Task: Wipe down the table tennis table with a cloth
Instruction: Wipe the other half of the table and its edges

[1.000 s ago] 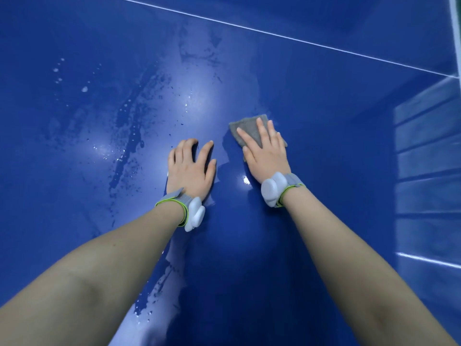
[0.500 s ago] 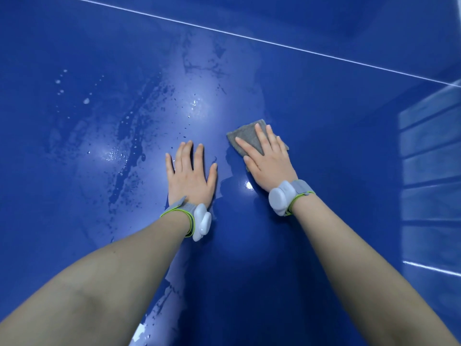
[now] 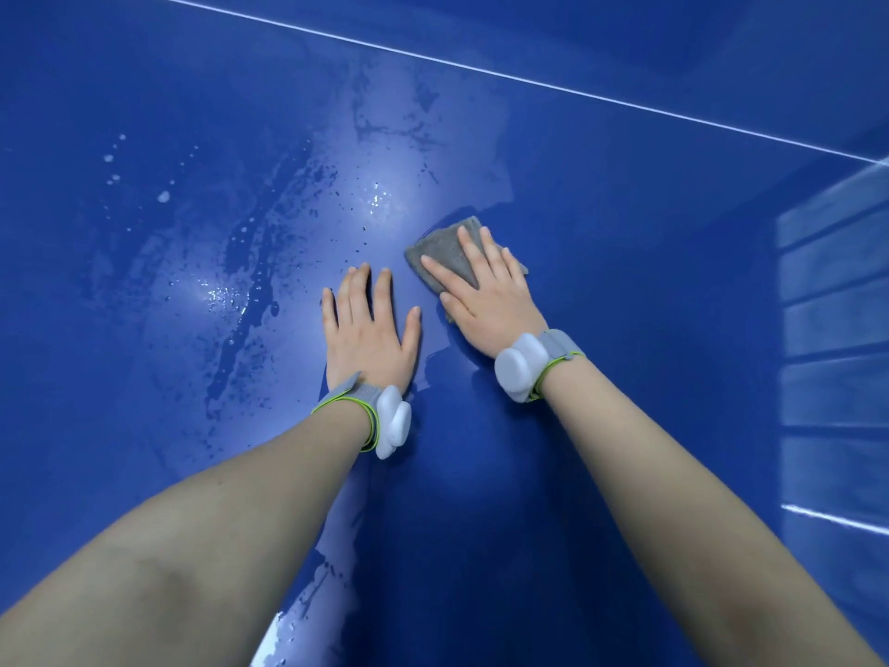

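Glossy blue tabletop [image 3: 625,426] fills pretty much the whole view, with a thin white line [image 3: 529,81] running across it well beyond both hands. Out past the left hand's fingertips and off to its outer side there's a wet patch [image 3: 250,262] with smears, droplets and a few bright glints of light on it. Off to the outer side of the right hand, pale window-like reflections [image 3: 832,300] show in the shine, and that's about all you get of the room. The left hand [image 3: 368,329] lies flat, palm down on the tabletop, fingers straight and slightly spread, holding nothing. The right hand [image 3: 486,300] is just beside it, also flat with straight fingers, pressing down on a grey cloth [image 3: 442,252]. The cloth sits under the right palm and fingers, its corners sticking out past the fingertips and on the thumb side. Both wrists have a grey band with a white device [image 3: 517,368] on it.
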{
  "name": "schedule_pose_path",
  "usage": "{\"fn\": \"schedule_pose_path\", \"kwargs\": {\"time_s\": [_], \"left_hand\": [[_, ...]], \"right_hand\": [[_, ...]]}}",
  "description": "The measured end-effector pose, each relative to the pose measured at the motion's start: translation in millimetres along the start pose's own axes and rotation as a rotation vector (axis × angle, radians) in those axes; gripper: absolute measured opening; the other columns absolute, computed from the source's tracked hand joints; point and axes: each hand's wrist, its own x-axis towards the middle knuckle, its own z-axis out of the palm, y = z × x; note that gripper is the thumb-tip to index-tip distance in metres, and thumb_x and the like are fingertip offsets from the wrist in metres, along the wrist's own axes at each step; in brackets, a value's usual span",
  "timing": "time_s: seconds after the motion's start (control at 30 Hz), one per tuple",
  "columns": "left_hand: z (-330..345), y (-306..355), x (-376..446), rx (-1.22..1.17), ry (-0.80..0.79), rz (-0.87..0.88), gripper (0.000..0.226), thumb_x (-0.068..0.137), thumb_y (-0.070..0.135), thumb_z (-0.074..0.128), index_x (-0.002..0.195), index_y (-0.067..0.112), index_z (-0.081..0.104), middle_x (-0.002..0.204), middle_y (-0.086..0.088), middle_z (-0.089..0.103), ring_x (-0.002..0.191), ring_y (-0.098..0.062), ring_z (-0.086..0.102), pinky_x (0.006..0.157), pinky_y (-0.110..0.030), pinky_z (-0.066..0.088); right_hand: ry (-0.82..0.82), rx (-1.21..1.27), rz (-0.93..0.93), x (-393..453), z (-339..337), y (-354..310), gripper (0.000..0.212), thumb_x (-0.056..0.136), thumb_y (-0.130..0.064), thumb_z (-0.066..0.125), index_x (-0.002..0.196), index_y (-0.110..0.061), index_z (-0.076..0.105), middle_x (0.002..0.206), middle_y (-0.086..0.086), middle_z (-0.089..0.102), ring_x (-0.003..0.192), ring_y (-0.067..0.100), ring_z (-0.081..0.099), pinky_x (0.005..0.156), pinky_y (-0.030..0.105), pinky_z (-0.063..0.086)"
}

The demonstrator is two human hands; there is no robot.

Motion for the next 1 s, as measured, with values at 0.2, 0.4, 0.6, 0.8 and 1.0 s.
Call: {"fn": "schedule_pose_path", "kwargs": {"time_s": [0.2,0.4,0.6,0.8,1.0], "left_hand": [[-0.6,-0.1,2.7,-0.002,-0.003,0.005,0.068,0.089,0.049,0.014,0.141,0.011,0.033,0.149,-0.01,0.026,0.141,-0.023,0.015,0.115,-0.037,-0.006],[0.7,0.2,4.5,0.004,0.005,0.002,0.065,0.09,0.048,0.018,0.138,0.009,0.037,0.146,-0.011,0.031,0.139,-0.025,0.02,0.116,-0.039,0.0],[2.0,1.5,3.7,-0.015,0.024,-0.001,0.062,0.09,0.047,0.022,0.135,0.008,0.042,0.143,-0.013,0.037,0.136,-0.027,0.026,0.115,-0.04,0.003],[3.0,1.4,4.8,-0.022,0.03,0.005,0.059,0.091,0.045,0.024,0.132,0.008,0.045,0.14,-0.013,0.04,0.134,-0.027,0.029,0.115,-0.04,0.005],[3.3,0.1,6.3,-0.009,0.036,0.004,0.06,0.09,0.046,0.023,0.131,0.008,0.045,0.139,-0.013,0.04,0.133,-0.028,0.029,0.113,-0.039,0.003]], "right_hand": [[0.03,0.047,0.259,42.3,-15.8,31.9,0.048,0.103,-0.033,0.026,0.149,-0.041,0.016,0.16,0.001,-0.005,0.146,0.024,-0.01,0.116,0.038,-0.006],[0.021,0.005,0.305,55.6,-13.3,13.8,0.05,0.103,-0.035,0.024,0.149,-0.041,0.009,0.16,0.005,-0.009,0.146,0.028,-0.013,0.116,0.042,-0.006],[-0.051,0.063,-0.056,37.0,-16.8,17.4,0.047,0.103,-0.03,0.029,0.147,-0.043,0.021,0.16,-0.001,-0.004,0.146,0.021,-0.01,0.115,0.035,-0.007],[0.137,0.164,0.375,78.2,-23.5,45.0,0.054,0.101,-0.026,0.033,0.151,-0.022,0.014,0.16,0.0,0.005,0.147,0.019,-0.002,0.117,0.034,0.0],[0.038,0.142,0.317,97.2,-27.3,21.4,0.049,0.102,-0.028,0.032,0.149,-0.021,0.023,0.16,0.001,-0.001,0.147,0.021,-0.006,0.116,0.037,-0.001]]}}
